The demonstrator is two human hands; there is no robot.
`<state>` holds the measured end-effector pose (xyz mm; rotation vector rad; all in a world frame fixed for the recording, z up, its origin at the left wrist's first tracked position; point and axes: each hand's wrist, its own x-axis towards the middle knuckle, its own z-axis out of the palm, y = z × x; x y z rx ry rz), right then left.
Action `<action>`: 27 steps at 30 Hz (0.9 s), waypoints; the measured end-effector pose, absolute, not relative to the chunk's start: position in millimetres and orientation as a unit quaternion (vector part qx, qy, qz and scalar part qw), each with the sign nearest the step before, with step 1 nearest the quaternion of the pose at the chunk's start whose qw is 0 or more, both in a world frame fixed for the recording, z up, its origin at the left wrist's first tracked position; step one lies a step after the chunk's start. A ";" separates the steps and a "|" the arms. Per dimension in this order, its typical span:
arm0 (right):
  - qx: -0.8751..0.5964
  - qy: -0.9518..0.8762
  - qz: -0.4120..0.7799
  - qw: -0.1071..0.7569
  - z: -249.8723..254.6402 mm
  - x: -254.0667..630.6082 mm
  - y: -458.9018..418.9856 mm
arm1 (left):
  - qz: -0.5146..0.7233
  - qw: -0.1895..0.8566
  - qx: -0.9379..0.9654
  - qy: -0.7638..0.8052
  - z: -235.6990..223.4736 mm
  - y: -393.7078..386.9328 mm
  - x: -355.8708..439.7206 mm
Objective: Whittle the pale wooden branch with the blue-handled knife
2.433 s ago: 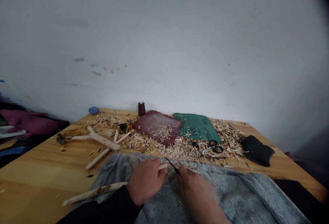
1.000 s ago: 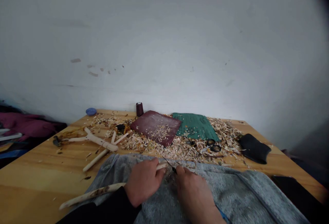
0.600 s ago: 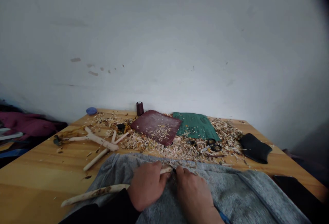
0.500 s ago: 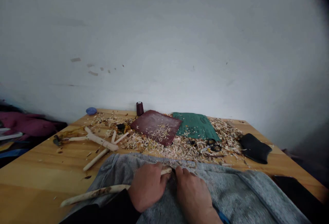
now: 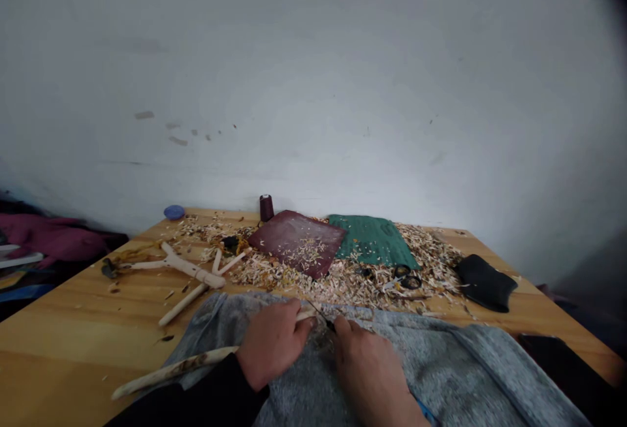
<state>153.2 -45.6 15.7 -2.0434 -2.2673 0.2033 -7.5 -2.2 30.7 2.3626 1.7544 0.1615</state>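
My left hand (image 5: 277, 342) is closed round a peeled wooden stick (image 5: 176, 369). One end of the stick reaches out to the lower left, and its short tip pokes out past my thumb. In my right hand (image 5: 369, 362) is a knife (image 5: 329, 324) with a dark handle, mostly hidden by my fingers. Its thin blade points up and left, close to the stick's tip; I cannot tell if they touch. Both hands are over a grey cloth (image 5: 441, 362) strewn with a few shavings.
Wood shavings (image 5: 353, 290) cover the table's middle, around a maroon sheet (image 5: 294, 241) and a green sheet (image 5: 372, 237). Scissors (image 5: 404, 278) lie there. A peeled branch (image 5: 186, 269) rests at left, a thread spool (image 5: 266, 207) behind, a black curved piece (image 5: 484, 283) at right.
My left hand and the stick have shifted slightly left. The right hand has turned a little, and the knife's blade now shows between the hands.
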 end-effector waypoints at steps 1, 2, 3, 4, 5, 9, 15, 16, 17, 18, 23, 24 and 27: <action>-0.669 -0.740 0.063 0.042 15.7 152.8 -45.8 | 0.056 0.098 0.799 0.591 30.7 -2.8 -7.4; -0.670 -0.739 0.060 0.042 15.9 152.5 -45.9 | 0.057 0.098 0.800 0.588 30.9 -3.3 -7.2; -0.672 -0.738 0.057 0.042 16.2 152.3 -46.0 | 0.059 0.099 0.801 0.587 31.3 -3.9 -6.8; -0.672 -0.737 0.055 0.043 16.7 152.1 -46.0 | 0.060 0.098 0.802 0.586 31.7 -4.3 -6.5; -0.673 -0.737 0.054 0.043 17.1 152.0 -46.1 | 0.062 0.098 0.802 0.586 32.1 -4.5 -6.1; -0.673 -0.737 0.042 0.040 16.6 152.1 -46.5 | 0.061 0.099 0.801 0.587 32.0 -3.6 -5.6; -0.679 -0.733 0.033 0.021 15.0 149.3 -47.4 | 0.051 0.095 0.801 0.589 28.2 -1.7 -3.8; -0.680 -0.732 0.032 0.017 15.3 148.6 -47.7 | 0.049 0.094 0.802 0.588 27.8 -1.9 -3.3; -0.681 -0.731 0.030 0.014 15.6 147.9 -48.1 | 0.046 0.093 0.802 0.589 27.6 -2.2 -2.8; -0.682 -0.731 0.027 0.012 15.7 147.4 -48.4 | 0.045 0.091 0.802 0.589 27.4 -2.5 -2.5; -0.683 -0.730 0.015 0.001 12.7 146.9 -48.0 | 0.040 0.078 0.803 0.590 24.2 -4.3 -1.0; -0.682 -0.731 0.013 -0.001 11.7 146.9 -47.7 | 0.037 0.075 0.803 0.590 23.0 -4.9 -0.6; -0.678 -0.735 0.013 -0.005 9.9 146.0 -46.9 | 0.031 0.074 0.807 0.585 19.4 -7.7 1.3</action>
